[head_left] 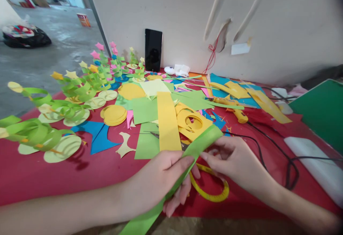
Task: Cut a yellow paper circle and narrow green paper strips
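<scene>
A long green paper strip [206, 140] runs diagonally between my hands, its lower end hanging past the table's front edge. My left hand [168, 172] pinches it midway, thumb on top and fingers beneath. Near the strip's upper end, my right hand [233, 154] has its thumb and fingers closed at the edge. Under my hands lie scissors with yellow handles [214, 197], their blades partly hidden. Just beyond are a flat yellow paper strip [168, 120], green sheets [146, 109] and yellow paper with round holes cut out [202, 120].
Curled green paper trees [53, 109] with star tops line the left side. Stacked yellow discs [114, 115] and blue scraps [100, 136] lie nearby. A yellow glue gun [241, 115], black cable [292, 167] and white block [316, 170] sit right. A phone [153, 50] leans at the back.
</scene>
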The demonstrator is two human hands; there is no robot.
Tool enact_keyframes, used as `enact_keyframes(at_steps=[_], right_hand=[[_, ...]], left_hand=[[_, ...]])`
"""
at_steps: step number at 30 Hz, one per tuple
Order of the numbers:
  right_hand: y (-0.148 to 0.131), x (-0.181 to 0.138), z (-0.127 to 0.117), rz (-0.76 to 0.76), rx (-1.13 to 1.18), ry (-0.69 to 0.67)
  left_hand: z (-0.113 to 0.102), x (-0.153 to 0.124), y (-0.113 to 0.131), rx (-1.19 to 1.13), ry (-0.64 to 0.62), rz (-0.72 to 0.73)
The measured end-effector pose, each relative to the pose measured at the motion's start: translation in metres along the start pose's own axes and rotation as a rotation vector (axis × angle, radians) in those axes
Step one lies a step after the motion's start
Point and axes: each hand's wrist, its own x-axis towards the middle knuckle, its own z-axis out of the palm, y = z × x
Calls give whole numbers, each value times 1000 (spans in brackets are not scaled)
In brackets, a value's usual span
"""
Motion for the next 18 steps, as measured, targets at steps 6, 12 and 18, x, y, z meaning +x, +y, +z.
enact_keyframes(at_steps=[6, 12, 18], right_hand=[[-3, 11, -16, -105, -56, 153], [1, 26, -42, -176, -63, 377], [-2, 12, -34, -48, -61, -11]], left_hand=[[-2, 0, 9, -58, -24, 4], [-2, -1, 5, -161, -73, -45], [-2, 1, 3, -163, -82, -2]])
